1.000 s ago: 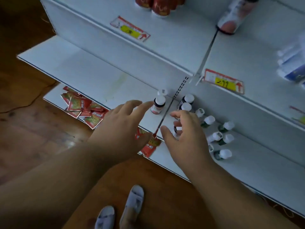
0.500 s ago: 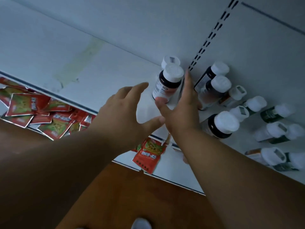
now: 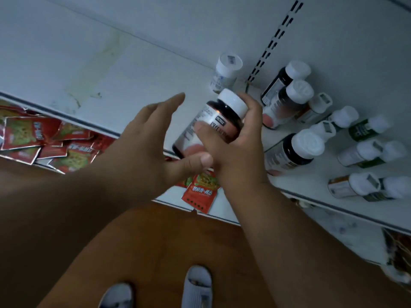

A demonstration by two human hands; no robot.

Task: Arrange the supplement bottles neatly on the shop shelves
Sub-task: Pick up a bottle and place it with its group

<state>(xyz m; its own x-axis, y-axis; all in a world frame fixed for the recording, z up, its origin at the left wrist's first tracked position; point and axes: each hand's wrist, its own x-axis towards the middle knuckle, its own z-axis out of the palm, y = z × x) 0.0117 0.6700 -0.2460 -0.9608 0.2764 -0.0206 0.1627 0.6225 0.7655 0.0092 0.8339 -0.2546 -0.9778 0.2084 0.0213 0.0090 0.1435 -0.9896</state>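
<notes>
1. Dark brown glass with a white cap: the held bottle (image 3: 213, 125) sits at the centre of the frame, tilted, cap toward the upper right, raised above the white shelf (image 3: 133, 70).
2. The right hand (image 3: 238, 150) grasps this bottle, thumb across the label and fingers curled behind the cap.
3. The left hand (image 3: 144, 143) is just left of the bottle, fingers straight and spread; its thumb tip lies beside the bottle's base, and I cannot tell whether it touches.
4. A small white bottle (image 3: 224, 73) stands behind, near the slotted upright (image 3: 273, 38).
5. More white-capped bottles (image 3: 291, 152) crowd the shelf at right.
6. Red sachets (image 3: 33, 136) lie on the lower shelf at left.
7. Grey slippers (image 3: 196, 285) show on the wooden floor (image 3: 155, 241) at the bottom.
</notes>
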